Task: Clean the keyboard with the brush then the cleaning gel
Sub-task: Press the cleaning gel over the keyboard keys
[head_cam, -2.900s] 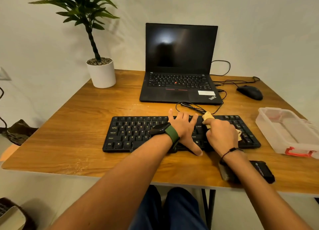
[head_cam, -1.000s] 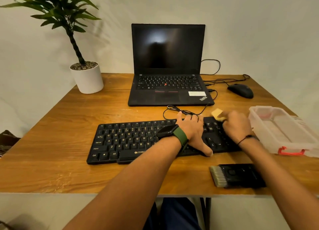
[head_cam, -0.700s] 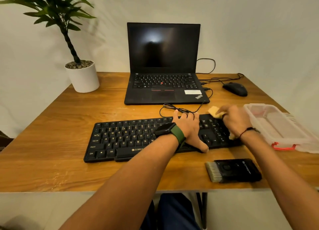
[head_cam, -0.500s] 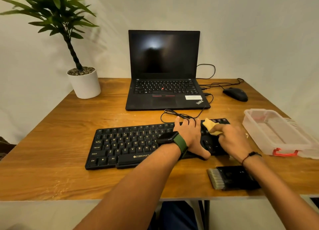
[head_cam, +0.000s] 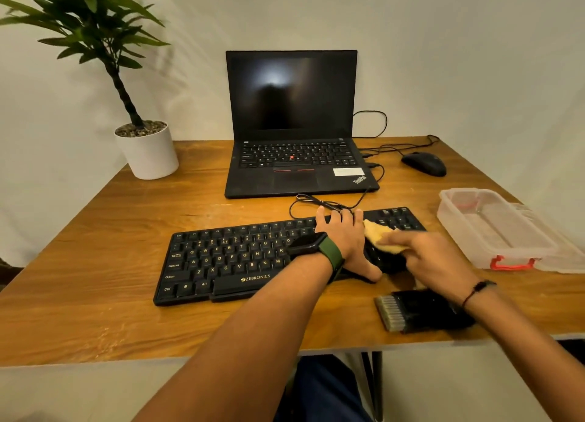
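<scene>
Our right hand (head_cam: 437,257) has slid the soft yellow cleaning gel (head_cam: 381,237) back from the far right corner of the black keyboard (head_cam: 234,260) toward its middle-right keys, pinching it tight. So we are on the gel step. Our left hand (head_cam: 346,238) lies open and flat on the keyboard. In front of the keyboard, the black brush (head_cam: 421,310) rests on the brown wooden tabletop (head_cam: 110,247). A white wall (head_cam: 474,57) stands behind.

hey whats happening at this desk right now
A person is cleaning a black keyboard on a wooden desk. The left hand lies flat on the keys to steady it, while the right hand presses a yellowish lump of cleaning gel onto the right-hand keys. The brush lies set down by the desk's near edge, and a clear plastic box sits open to the right.
</scene>
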